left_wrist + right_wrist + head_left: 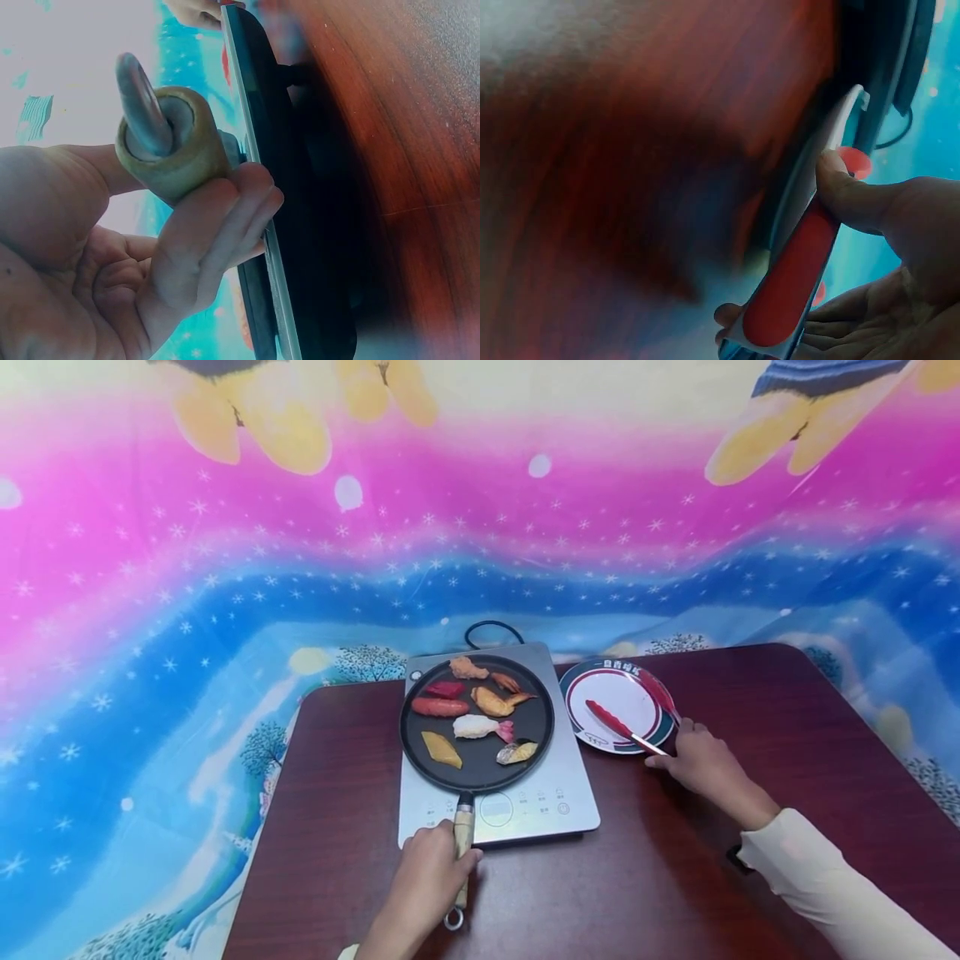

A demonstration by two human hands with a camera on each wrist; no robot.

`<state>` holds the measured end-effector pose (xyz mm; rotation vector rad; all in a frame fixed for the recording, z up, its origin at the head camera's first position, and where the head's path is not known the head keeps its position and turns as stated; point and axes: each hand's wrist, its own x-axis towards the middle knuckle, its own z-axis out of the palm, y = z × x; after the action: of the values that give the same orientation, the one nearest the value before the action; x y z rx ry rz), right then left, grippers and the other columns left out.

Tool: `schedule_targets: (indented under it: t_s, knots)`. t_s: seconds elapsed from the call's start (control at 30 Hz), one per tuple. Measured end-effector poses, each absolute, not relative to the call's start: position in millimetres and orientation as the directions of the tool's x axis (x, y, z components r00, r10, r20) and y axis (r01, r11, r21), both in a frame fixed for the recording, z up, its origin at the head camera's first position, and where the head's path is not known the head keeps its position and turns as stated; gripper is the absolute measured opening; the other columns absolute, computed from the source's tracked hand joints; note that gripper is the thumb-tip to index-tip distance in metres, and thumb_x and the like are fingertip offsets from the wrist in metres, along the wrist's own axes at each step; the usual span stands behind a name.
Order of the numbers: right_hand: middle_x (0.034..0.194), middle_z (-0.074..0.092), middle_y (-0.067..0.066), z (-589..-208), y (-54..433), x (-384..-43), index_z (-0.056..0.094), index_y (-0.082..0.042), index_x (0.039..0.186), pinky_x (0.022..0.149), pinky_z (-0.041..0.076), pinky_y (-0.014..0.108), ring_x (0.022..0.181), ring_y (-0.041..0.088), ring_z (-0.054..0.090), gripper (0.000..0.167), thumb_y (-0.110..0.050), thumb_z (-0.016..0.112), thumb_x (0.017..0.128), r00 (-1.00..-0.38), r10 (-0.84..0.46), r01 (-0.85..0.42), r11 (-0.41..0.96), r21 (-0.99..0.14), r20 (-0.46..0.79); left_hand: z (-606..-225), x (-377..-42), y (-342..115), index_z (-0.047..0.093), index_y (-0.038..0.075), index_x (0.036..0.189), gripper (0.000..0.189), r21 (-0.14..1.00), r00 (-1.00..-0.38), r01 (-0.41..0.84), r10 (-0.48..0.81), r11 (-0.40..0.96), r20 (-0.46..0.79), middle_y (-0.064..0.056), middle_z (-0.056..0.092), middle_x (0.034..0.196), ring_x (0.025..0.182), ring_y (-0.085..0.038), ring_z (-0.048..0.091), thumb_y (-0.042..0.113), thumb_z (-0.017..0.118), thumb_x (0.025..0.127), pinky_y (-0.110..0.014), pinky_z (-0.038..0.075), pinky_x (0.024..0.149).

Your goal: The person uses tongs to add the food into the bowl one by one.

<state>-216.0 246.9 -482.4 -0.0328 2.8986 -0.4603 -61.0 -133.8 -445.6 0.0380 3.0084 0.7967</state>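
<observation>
A black frying pan (480, 772) stands on a silver induction cooktop (570, 785). Several food pieces lie in it, among them a sausage (440, 707), a drumstick (468, 668), a shrimp sushi (476, 727) and a yellow slice (441, 749). My left hand (423, 872) grips the pan's wooden handle (463, 839); in the left wrist view its ringed end (184, 165) sits between thumb and fingers. With my right hand (708, 764) I hold red-tipped tongs (611, 718), arms spread, over the plate (600, 685). Nothing shows between the tong tips.
The dark red-brown table (337, 827) carries everything. A black cable (491, 622) loops behind the cooktop. A patterned cloth (450, 527) hangs at the table's back edge, and the plate stands close to the cooktop's right side.
</observation>
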Motion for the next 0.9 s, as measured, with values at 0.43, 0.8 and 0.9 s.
schedule_targets:
  t_s: [0.43, 0.8, 0.9]
  knots:
    - [0.116, 0.053, 0.041, -490.5, 239.3, -215.8, 0.035, 0.024, 0.139, 0.082, 0.054, 0.062, 0.096, 0.048, 0.057, 0.098, -0.043, 0.082, 0.085, -0.985, -0.053, 0.004, 0.944, -0.330, -0.166, -446.6, -60.7, -133.1, 0.062, 0.006, 0.076, 0.030, 0.494, -0.999, 0.015, 0.036, 0.869, -0.034, 0.001, 0.053, 0.059, 0.057, -0.018, 0.057, 0.025, 0.084, 0.081, -0.033, 0.042, 0.057]
    - [0.119, 0.052, 0.043, -485.0, 238.9, -210.6, 0.025, 0.025, 0.141, 0.082, 0.053, 0.063, 0.097, 0.051, 0.059, 0.110, -0.046, 0.084, 0.082, -0.972, -0.012, 0.060, 0.954, -0.295, -0.237, -447.4, -60.0, -133.5, 0.062, 0.006, 0.076, 0.031, 0.495, -0.999, 0.022, 0.038, 0.869, -0.021, 0.001, 0.054, 0.059, 0.055, -0.018, 0.056, 0.027, 0.084, 0.081, -0.032, 0.041, 0.055]
    - [0.130, 0.046, 0.047, -486.2, 239.8, -209.7, 0.015, 0.025, 0.148, 0.089, 0.050, 0.068, 0.108, 0.058, 0.056, 0.120, -0.049, 0.083, 0.081, -0.969, 0.003, 0.078, 0.952, -0.297, -0.246, -448.0, -59.1, -133.6, 0.062, 0.007, 0.075, 0.031, 0.490, -0.999, 0.025, 0.036, 0.871, -0.014, 0.001, 0.053, 0.058, 0.055, -0.018, 0.056, 0.027, 0.085, 0.080, -0.032, 0.041, 0.055]
